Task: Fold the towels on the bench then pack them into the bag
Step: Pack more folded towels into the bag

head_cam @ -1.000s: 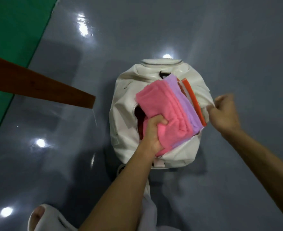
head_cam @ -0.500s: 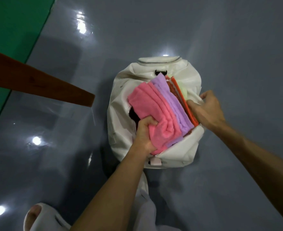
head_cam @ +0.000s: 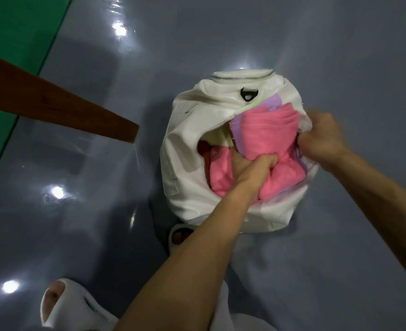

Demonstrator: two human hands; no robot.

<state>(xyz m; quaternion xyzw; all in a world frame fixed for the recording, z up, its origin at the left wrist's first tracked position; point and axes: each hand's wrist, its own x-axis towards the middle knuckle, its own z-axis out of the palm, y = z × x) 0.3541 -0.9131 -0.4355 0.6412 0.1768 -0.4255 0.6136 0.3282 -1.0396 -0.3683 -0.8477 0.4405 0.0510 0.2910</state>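
Pink towels [head_cam: 266,130] sit half down in the bag [head_cam: 185,151] on the floor, my left hand [head_cam: 249,168] clenched on the stack, right hand [head_cam: 323,137] gripping the rim; folding looks done, pushing fully in remains.

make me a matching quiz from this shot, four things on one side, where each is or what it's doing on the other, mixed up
1 left hand
2 right hand
3 bench
4 purple towel

a left of the bag, apart from it
b grips the pink towel
c peeks out past the pink towel's edge
d holds the bag's rim

Pairs: 1-b, 2-d, 3-a, 4-c
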